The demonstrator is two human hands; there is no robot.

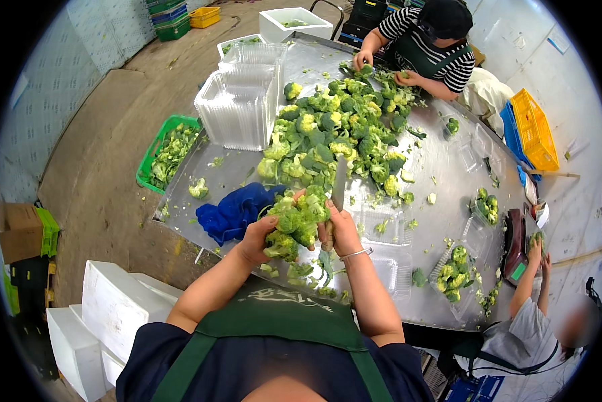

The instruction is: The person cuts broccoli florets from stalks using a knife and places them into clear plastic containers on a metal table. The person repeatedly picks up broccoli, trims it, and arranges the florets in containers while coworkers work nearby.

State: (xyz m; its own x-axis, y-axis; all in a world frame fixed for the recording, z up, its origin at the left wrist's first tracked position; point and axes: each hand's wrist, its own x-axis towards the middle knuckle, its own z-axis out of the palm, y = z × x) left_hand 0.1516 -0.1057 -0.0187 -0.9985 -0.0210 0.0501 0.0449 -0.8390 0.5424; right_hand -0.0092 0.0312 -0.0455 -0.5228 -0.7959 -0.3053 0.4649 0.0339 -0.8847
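My left hand (259,235) is closed around a bunch of broccoli florets (292,221), some of them yellowing. In my right hand (342,230) is a knife, its wide blade (339,183) pointing away from me, and its fingers also meet the right side of the bunch. Just beyond my hands lies a large heap of broccoli (331,125) on the metal table (431,166). A crumpled blue cloth (233,211) rests left of the bunch. To the right of my right hand is an open clear plastic tray (389,221). Leaf and stem scraps lie below the florets.
Stacked clear trays (238,108) stand at the back left, near a green crate of trimmings (142,171) beside the table. One person (431,55) handles broccoli across the table; another (522,326) works at a wrapping machine (514,246) on the right. Filled trays (452,276) sit between. White foam boxes (115,301) stand lower left.
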